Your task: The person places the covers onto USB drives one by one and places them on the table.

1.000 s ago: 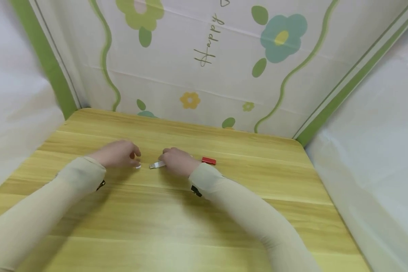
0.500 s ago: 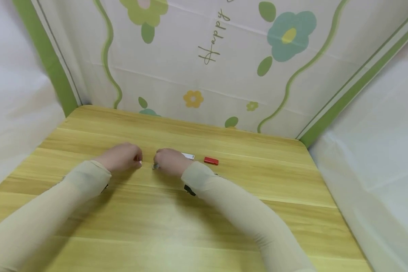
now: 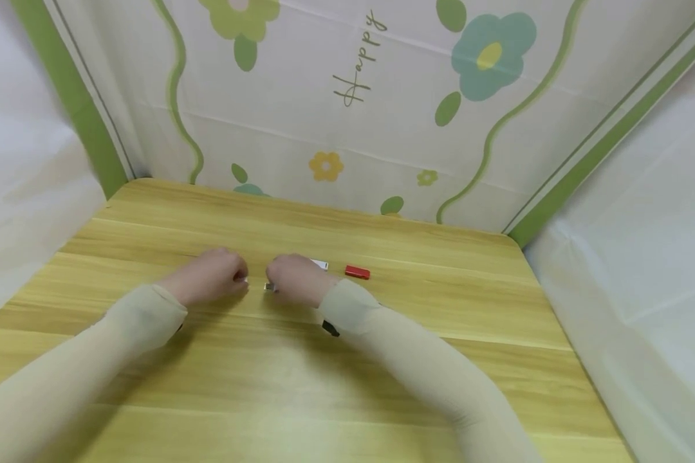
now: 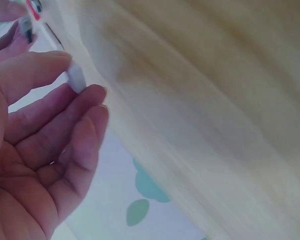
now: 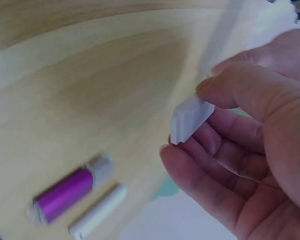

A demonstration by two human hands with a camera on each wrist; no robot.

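My left hand pinches a small white cap between thumb and fingertips, as the left wrist view shows. Facing it a short way to the right, my right hand grips a white USB stick. The stick's metal plug points left toward the cap, and a gap separates the two. Much of the stick is hidden under the right hand in the head view.
Behind the right hand lies another white stick. A red USB stick lies to its right, looking magenta with a silver end in the right wrist view. A flowered curtain borders the wooden table's far edge.
The left fingers have closed on the white cap, and that hand has moved slightly right. My right hand still holds the USB stick, with less of it showing than a second ago.
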